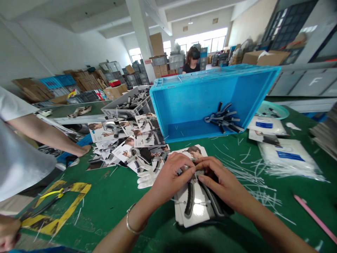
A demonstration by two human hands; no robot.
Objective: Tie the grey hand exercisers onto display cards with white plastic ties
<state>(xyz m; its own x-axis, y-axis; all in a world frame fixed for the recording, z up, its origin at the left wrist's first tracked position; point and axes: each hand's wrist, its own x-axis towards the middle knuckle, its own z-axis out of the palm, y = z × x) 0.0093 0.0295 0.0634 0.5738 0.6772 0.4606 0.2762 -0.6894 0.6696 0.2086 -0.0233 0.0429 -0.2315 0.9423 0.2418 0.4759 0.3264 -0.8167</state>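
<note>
Both my hands meet over a black-handled tool (pixel 190 200) lying on a stack of printed cards (pixel 181 214) at the front middle of the green table. My left hand (pixel 172 172) has thumb and fingers pinched near the tool's upper end. My right hand (pixel 217 175) is closed there too, its fingertips close to the left ones. What sits between the fingertips is too small to name. White ties cross the card beside the handles. Behind, a blue crate (pixel 184 95) on its side holds several similar tools (pixel 223 117).
Carded tools (pixel 142 151) are piled at left, by a white glove (pixel 147 177). Yellow-handled cutters (pixel 54 196) lie within yellow-black tape. Loose white ties (pixel 244 175), bagged ties (pixel 289 158) and a pink stick (pixel 316 219) are at right. A person's arm (pixel 52 135) rests at left; another person (pixel 192 61) is behind the crate.
</note>
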